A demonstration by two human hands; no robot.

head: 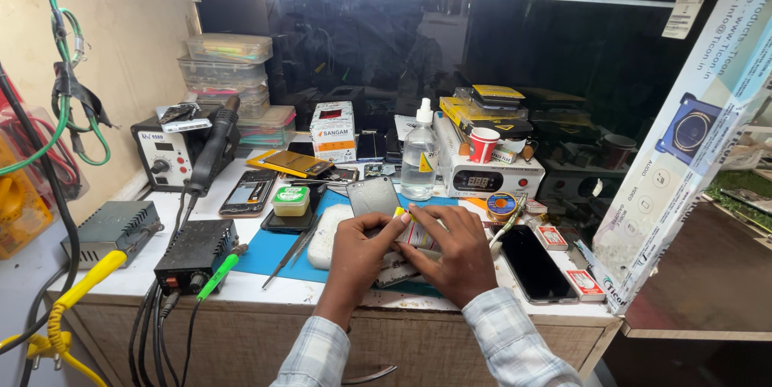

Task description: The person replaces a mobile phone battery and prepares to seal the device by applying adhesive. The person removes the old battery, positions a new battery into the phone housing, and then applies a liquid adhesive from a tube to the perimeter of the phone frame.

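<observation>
Pinching a small flat part (416, 236) near the table's (265, 286) front edge — left hand (359, 252) and right hand (458, 254) fingers both closed on it. Keep wrists planted, pull slow — it's thin.

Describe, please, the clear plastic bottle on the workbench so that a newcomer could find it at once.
Start at the blue mat on the workbench. Behind its far edge, left of a white box with a digital display, stands the bottle. It alone is transparent, with a white nozzle.

A phone (535, 265) lies right of the hands (410, 254).
</observation>
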